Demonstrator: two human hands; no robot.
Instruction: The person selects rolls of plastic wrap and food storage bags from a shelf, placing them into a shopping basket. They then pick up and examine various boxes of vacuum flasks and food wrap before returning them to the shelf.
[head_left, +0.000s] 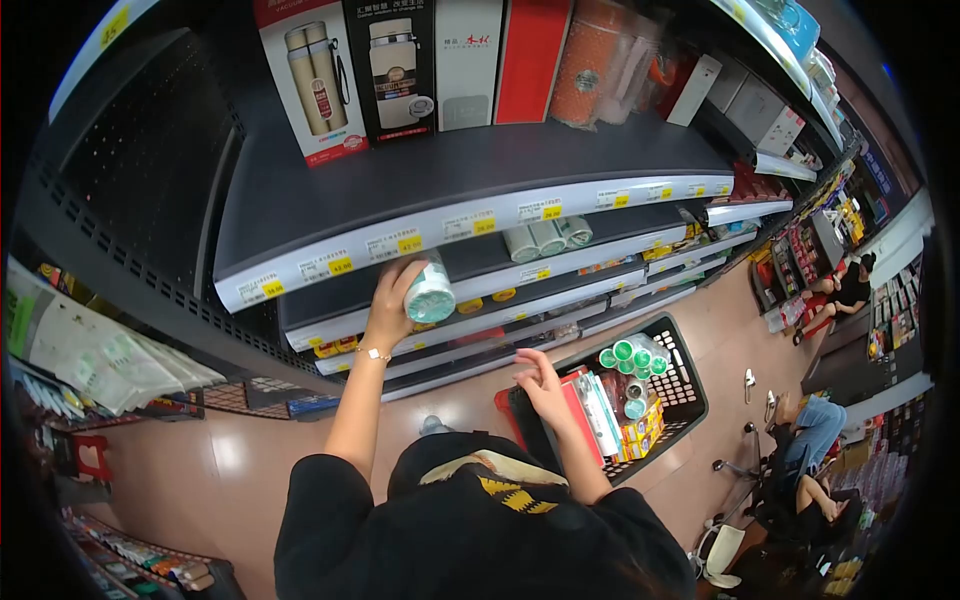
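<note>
My left hand (393, 300) is closed around a plastic-wrapped white and green cylinder (431, 291), its round green end tilted toward me. It is at the front of a lower shelf, just under the price strip of the shelf above. Farther right on that shelf lie similar white cylinders (548, 239). My right hand (540, 384) hangs beside the black shopping basket (690, 375), fingers loosely bent and apart, holding nothing visible. Inside the basket are several green-ended cylinders (635, 357), yellow boxes (643, 432) and flat red and white packs (592, 412).
Boxed vacuum flasks (318, 85) and a red box (533, 60) stand on the upper shelf (480, 165). Its price-tagged edge (400, 245) juts out above my left hand. Seated people (815, 460) and an office chair (740, 465) are to the right on the tiled floor.
</note>
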